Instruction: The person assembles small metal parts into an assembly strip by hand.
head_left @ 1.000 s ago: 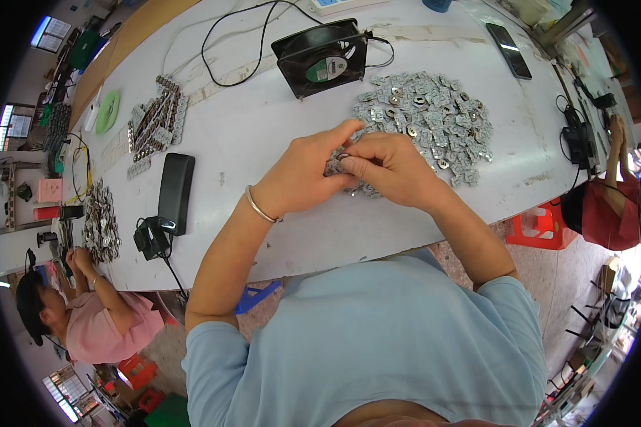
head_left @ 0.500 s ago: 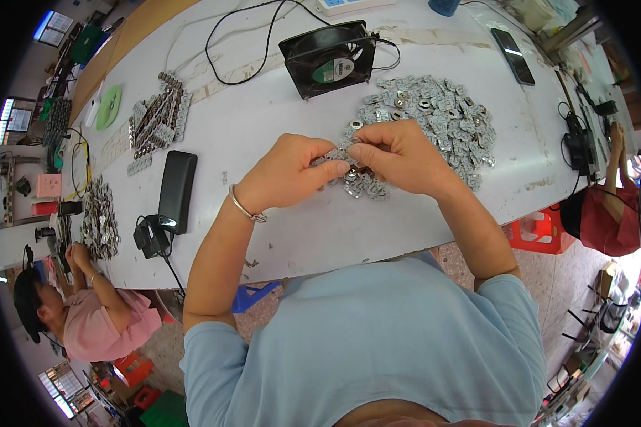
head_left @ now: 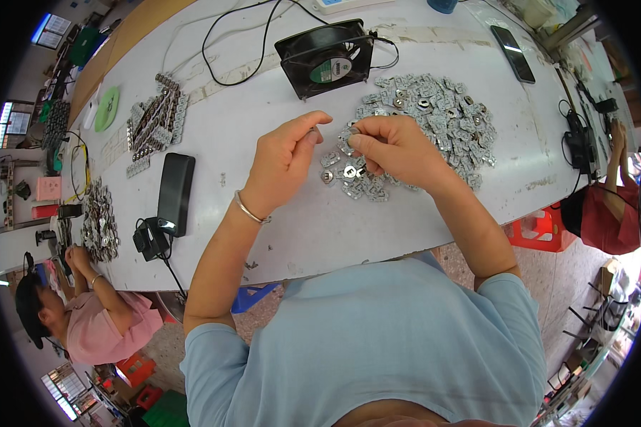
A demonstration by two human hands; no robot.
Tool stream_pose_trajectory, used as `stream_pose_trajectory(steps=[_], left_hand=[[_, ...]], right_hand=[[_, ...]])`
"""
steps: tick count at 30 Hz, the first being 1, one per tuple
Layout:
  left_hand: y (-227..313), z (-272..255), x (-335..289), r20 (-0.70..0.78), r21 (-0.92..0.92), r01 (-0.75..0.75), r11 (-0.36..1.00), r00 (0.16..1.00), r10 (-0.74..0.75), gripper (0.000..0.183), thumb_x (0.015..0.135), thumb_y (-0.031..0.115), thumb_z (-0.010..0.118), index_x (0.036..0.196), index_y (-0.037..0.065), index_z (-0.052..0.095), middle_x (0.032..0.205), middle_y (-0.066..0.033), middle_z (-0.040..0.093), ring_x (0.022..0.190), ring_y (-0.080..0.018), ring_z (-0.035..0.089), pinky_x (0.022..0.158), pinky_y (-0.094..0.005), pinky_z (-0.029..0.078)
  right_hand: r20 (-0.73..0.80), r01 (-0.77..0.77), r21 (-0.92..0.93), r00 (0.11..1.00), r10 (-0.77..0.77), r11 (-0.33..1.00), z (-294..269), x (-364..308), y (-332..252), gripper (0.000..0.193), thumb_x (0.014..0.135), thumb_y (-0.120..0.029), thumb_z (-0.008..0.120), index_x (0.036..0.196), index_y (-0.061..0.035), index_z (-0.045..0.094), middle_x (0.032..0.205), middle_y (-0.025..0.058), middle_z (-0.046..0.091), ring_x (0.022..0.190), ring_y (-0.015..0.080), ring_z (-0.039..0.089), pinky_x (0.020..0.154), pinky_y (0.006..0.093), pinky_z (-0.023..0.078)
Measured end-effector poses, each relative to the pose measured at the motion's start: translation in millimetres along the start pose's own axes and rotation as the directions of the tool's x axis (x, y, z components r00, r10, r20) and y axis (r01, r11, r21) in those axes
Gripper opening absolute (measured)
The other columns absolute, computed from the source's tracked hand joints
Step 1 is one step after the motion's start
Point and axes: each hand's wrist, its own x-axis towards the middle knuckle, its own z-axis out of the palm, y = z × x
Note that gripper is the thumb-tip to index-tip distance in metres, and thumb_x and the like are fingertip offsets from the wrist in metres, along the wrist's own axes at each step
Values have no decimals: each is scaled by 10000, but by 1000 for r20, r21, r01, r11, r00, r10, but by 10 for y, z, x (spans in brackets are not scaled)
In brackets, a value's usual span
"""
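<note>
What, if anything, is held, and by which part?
The right hand apparently pinches a small metal piece, exactly where is unclear; for the left hand, I cannot tell.

Ahead of me a black fan (head_left: 325,60) stands on the white table (head_left: 313,245). On my left I see a black case (head_left: 175,193), an adapter (head_left: 148,240) beside it and, farther off, a green ring (head_left: 107,109). A phone (head_left: 512,55) lies far to my right, past a blue cup (head_left: 442,5); a red stool (head_left: 545,233) stands below.
</note>
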Motion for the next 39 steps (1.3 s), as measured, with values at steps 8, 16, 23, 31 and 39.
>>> stream_pose_trajectory(steps=[8, 16, 23, 31, 39], left_hand=[[-77, 70, 26, -5, 531, -386, 754, 889, 459, 259, 815, 28, 696, 1066, 40, 632, 730, -96, 626, 561, -231, 595, 494, -305, 467], [-219, 46, 97, -59, 600, -383, 702, 854, 516, 244, 823, -8, 678, 1062, 19, 635, 719, -88, 631, 537, -210, 581, 481, -296, 455], [-216, 122, 108, -275, 461, -273, 845, 861, 428, 247, 832, -10, 693, 1074, 8, 651, 725, -69, 634, 530, -132, 549, 490, -252, 442], [-193, 193, 114, -231, 558, -317, 767, 828, 511, 161, 815, -23, 684, 966, 17, 641, 723, -84, 629, 540, -176, 578, 496, -276, 458], [-160, 334, -22, -146, 308, -250, 918, 941, 305, 203, 804, 18, 708, 999, 26, 656, 792, -97, 660, 612, -184, 621, 566, -275, 493]], right_hand=[[-16, 38, -40, 999, -39, 998, 34, 60, -4, 238, 894, -175, 602, 768, 23, 642, 626, 35, 581, 562, 84, 537, 522, 260, 426], [-84, 54, -83, 995, -61, 995, 98, 188, 6, 268, 885, -204, 616, 753, 29, 626, 616, 34, 570, 561, 99, 510, 535, 281, 419], [-211, 181, -149, 955, -210, 972, 91, 433, 138, 256, 874, -234, 640, 818, 13, 676, 623, 19, 577, 569, 92, 471, 539, 286, 398], [-210, 85, 65, 975, -69, 994, 141, 312, 112, 247, 866, -220, 651, 833, 23, 682, 627, 16, 580, 578, 77, 471, 531, 278, 393], [-116, 242, -357, 947, -300, 902, 51, -40, 282, 217, 879, -182, 622, 802, 17, 664, 642, 92, 582, 572, 197, 516, 565, 333, 426]])
